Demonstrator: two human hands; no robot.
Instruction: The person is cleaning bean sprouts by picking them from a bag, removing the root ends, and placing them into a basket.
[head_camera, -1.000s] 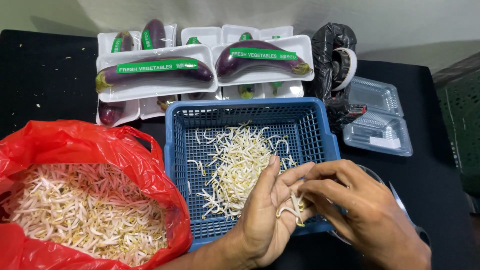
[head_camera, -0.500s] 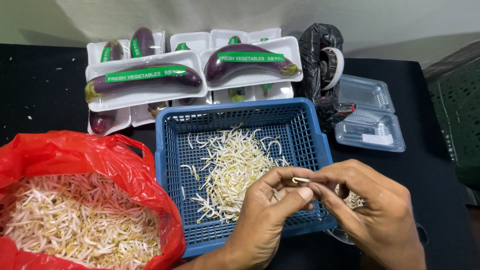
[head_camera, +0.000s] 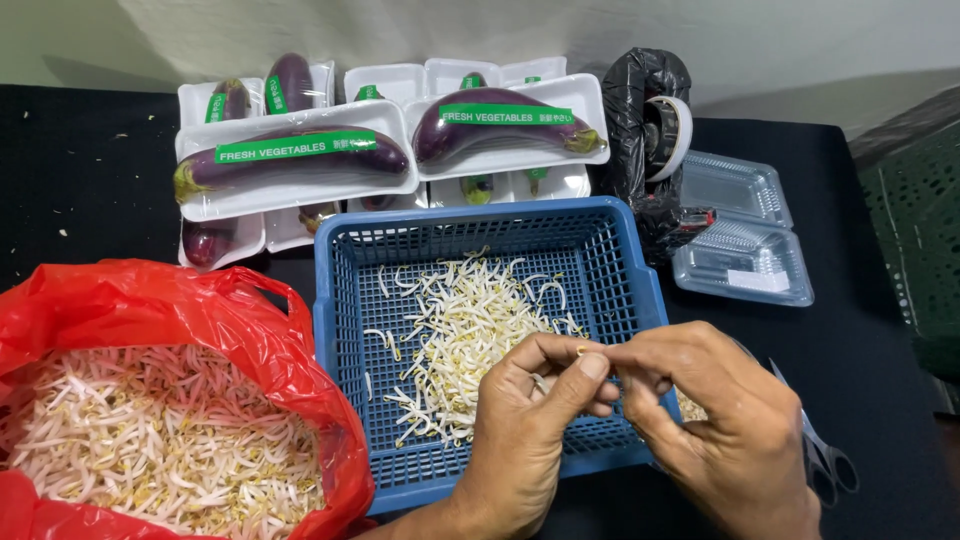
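Where the two hands meet over the blue basket (head_camera: 480, 232), the left hand (head_camera: 530, 425) and right hand (head_camera: 715, 420) curl nearly closed, both pinching one small bean sprout (head_camera: 583, 349) with their fingertips.

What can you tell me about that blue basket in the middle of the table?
The blue basket is a shallow rectangular tray of what looks like plastic, with lattice walls and floor. It sits flat on the black table, against the red bag. A loose heap of bean sprouts lies inside. Both hands hover over its near right corner.
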